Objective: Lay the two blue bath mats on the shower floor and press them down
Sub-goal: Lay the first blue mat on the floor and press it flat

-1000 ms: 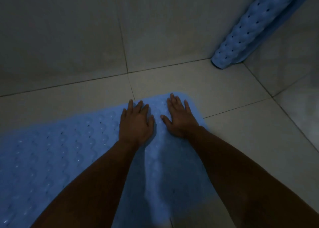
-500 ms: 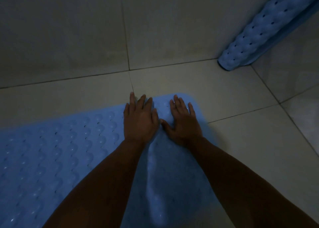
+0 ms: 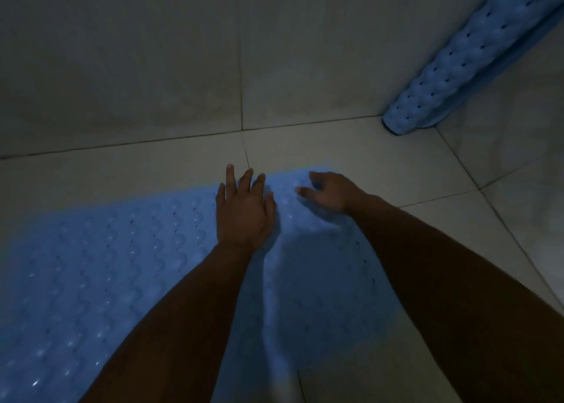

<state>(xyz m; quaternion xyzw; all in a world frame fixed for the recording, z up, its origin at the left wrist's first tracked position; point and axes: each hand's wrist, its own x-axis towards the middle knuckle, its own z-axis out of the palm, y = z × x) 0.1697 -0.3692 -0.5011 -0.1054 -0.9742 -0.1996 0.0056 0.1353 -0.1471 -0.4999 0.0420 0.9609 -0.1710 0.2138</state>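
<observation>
Left hand point(image 3: 244, 210) flat on the laid blue mat point(image 3: 116, 268), fingers point(image 3: 229, 176) spread, tips over its far edge; right hand point(image 3: 331, 193) just beside, fingers loosely curled, gripping nothing. Best to flatten both palms and work outward from the ridge behind the hands. Second mat point(image 3: 470, 54), rolled, leans in the wall corner well beyond the right fingers; dim tiled floor point(image 3: 351, 146).

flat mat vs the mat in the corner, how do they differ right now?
The flat mat lies spread on the floor tiles; the corner mat is rolled up, leaning in the corner. The left hand rests flat on the flat mat; nothing touches the corner mat. Both are blue, bumpy, perforated.
</observation>
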